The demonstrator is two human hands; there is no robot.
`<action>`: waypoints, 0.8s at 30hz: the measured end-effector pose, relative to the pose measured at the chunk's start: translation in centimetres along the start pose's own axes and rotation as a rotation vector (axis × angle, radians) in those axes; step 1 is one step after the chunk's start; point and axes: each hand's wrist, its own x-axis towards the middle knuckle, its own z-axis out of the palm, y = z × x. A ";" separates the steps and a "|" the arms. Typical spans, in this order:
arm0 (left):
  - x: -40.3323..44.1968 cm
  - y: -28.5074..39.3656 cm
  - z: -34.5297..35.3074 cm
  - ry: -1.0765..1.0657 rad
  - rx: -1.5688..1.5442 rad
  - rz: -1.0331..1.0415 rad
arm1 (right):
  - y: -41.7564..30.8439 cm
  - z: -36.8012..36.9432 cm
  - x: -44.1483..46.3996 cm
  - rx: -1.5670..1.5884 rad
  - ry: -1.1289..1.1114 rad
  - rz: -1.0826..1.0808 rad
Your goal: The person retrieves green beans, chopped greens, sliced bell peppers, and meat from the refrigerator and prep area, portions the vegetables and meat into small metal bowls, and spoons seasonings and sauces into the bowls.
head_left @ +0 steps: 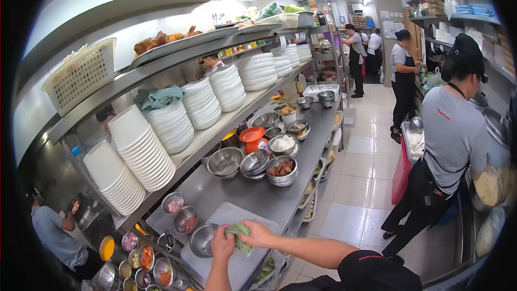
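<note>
Both of my hands are closed around a bunch of pale green leafy vegetables [241, 238], over a white cutting board [231, 214]. My left hand [222, 243] grips the left end of the bunch, right beside the rim of a metal bowl [200, 240]. From the right, my right hand [257, 234] wraps over the top of the leaves. Some leaf ends hang below the fingers. Behind the board stand two small metal bowls of raw meat, one with pale pieces [173, 203] and one with redder pieces [186, 220].
Further along the steel counter are bowls of rice [283, 144] and cooked meat [282, 168]. White bowl stacks [141, 148] fill the shelf above. Containers of cut vegetables [145, 258] sit at lower left. A co-worker [449, 129] stands across the aisle at right.
</note>
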 end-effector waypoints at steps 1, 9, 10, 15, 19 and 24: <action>0.5 -0.3 0.5 0.002 0.025 0.057 | 0.3 0.0 0.2 0.024 0.035 0.042; 3.1 3.1 1.2 -0.355 -0.451 -0.367 | 3.0 -2.9 4.0 0.007 -0.123 -0.154; 3.5 2.9 2.1 -0.344 -0.530 -0.388 | 3.2 -2.9 4.4 0.000 -0.105 -0.132; 6.7 -1.1 7.7 -0.081 -0.404 -0.318 | 6.6 -2.4 6.7 0.029 -0.027 0.004; 8.0 -1.5 8.8 0.001 -0.046 -0.238 | 10.5 0.2 8.5 0.050 -0.032 0.088; 8.4 0.2 9.0 -0.003 0.399 -0.240 | 10.1 -1.1 10.0 0.103 -0.253 0.248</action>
